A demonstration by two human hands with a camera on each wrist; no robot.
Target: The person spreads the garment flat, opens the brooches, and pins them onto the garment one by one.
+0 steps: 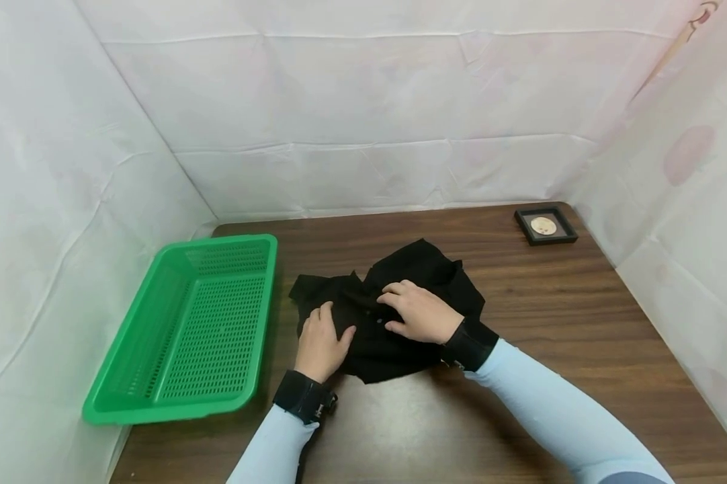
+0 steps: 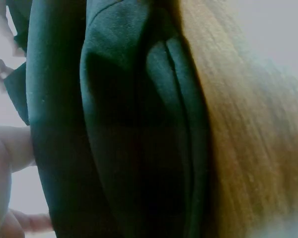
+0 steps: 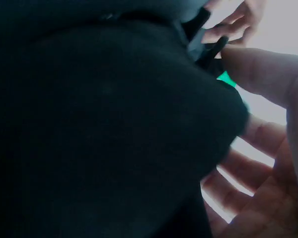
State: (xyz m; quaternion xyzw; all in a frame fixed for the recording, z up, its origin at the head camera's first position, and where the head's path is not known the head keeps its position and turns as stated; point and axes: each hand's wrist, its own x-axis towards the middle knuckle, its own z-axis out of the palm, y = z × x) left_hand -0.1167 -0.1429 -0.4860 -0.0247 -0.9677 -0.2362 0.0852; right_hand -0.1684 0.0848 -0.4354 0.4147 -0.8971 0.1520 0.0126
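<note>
A crumpled black garment (image 1: 420,265) lies in the middle of the wooden table, with a small pale button-like dot (image 1: 379,320) near its centre. On its left part rests my left hand (image 1: 322,344), fingers extended and thumb spread. My right hand (image 1: 422,314) lies over the right part, fingers slightly bent, thumb apart from them. Dark folds of the garment (image 2: 114,99) fill much of the left wrist view, where fingers touch the cloth's edge. In the right wrist view the garment (image 3: 104,124) hides some fingertips, and the thumb (image 3: 260,72) touches a dark strip of cloth.
A green perforated plastic basket (image 1: 173,269) stands at the left of the table, with no contents visible. At the far right corner sits a small black square case (image 1: 553,240) holding a round cream disc (image 1: 543,226). White sheets (image 1: 363,94) hang around the table (image 1: 581,323).
</note>
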